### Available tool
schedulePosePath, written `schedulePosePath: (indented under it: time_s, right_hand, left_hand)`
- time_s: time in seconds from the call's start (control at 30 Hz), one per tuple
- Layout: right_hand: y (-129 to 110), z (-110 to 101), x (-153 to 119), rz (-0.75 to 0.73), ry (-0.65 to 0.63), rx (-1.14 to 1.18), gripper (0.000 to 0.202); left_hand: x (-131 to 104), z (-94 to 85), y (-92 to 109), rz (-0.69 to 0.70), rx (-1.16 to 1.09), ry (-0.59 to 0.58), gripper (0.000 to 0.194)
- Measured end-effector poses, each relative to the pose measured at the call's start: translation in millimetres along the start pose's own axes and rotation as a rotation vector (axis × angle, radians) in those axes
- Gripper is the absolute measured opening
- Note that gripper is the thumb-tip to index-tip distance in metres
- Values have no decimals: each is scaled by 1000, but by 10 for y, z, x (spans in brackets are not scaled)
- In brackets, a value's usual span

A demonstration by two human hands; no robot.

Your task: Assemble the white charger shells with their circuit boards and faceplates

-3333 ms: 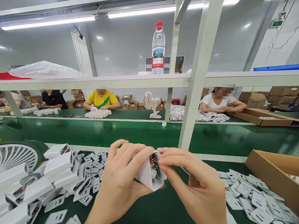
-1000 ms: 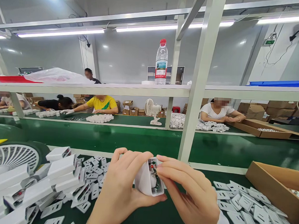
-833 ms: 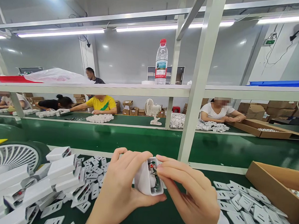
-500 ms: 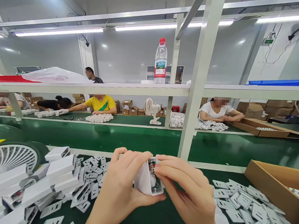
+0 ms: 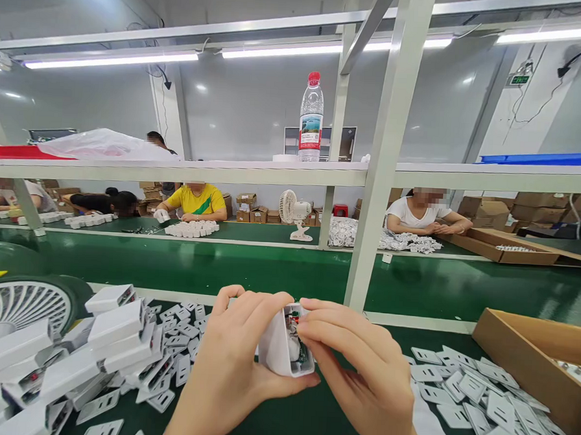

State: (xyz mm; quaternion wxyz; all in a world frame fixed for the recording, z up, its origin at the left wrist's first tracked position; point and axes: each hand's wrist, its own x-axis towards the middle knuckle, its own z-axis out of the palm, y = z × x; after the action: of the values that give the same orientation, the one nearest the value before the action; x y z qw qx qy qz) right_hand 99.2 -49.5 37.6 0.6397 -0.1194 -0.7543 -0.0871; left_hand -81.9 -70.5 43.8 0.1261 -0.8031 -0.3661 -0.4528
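Observation:
A white open-ended housing (image 5: 274,348) with a green circuit board and red and white parts inside is held up at the lower middle. My left hand (image 5: 232,360) is wrapped round its left side, thumb below and fingers above. My right hand (image 5: 360,367) is closed at the housing's open end, its fingertips at the upper right edge and inner parts; whether they pinch a small part is hidden. White housings (image 5: 119,325) lie piled on the left, beside flat white slotted plates (image 5: 184,332). More slotted plates (image 5: 485,396) lie on the right.
A fan (image 5: 17,307) stands at the far left. On the right is a cardboard box (image 5: 531,360). A metal post (image 5: 389,145) rises behind my hands to a shelf (image 5: 225,171) with a water bottle (image 5: 311,118). Beyond the green belt (image 5: 219,269), several people sit working.
The view has shifted slightly, while my hands keep nearly the same grip on the housing. Across the belt, the person in yellow has drawn an outstretched arm back in.

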Motion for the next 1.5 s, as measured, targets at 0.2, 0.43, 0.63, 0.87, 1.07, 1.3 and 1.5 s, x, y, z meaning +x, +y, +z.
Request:
schedulePosePath:
  time_s: [0.2, 0.43, 0.63, 0.87, 1.07, 1.3, 1.5]
  right_hand:
    - [9, 15, -7, 7, 30, -1, 25]
    - [10, 14, -30, 44, 34, 5, 25]
    - [-19, -51, -28, 97, 88, 81, 32]
    - [-56, -75, -14, 85, 92, 156, 33]
    - [-48, -60, 12, 72, 105, 147, 32]
    - [-56, -45, 10, 92, 143, 176, 30]
    - [-38, 11, 12, 140, 165, 216, 26]
  left_hand:
    - [3, 6, -1, 18, -6, 5, 68]
    - [7, -13, -8, 12, -3, -14, 66]
    - [26, -9, -98, 119, 40, -16, 41]
    - [46, 51, -205, 161, -63, 80, 46]
    - [36, 95, -213, 95, -205, 107, 49]
    - [-4, 119, -219, 196, -263, 100, 58]
    - [2, 128, -183, 189, -259, 137, 55]
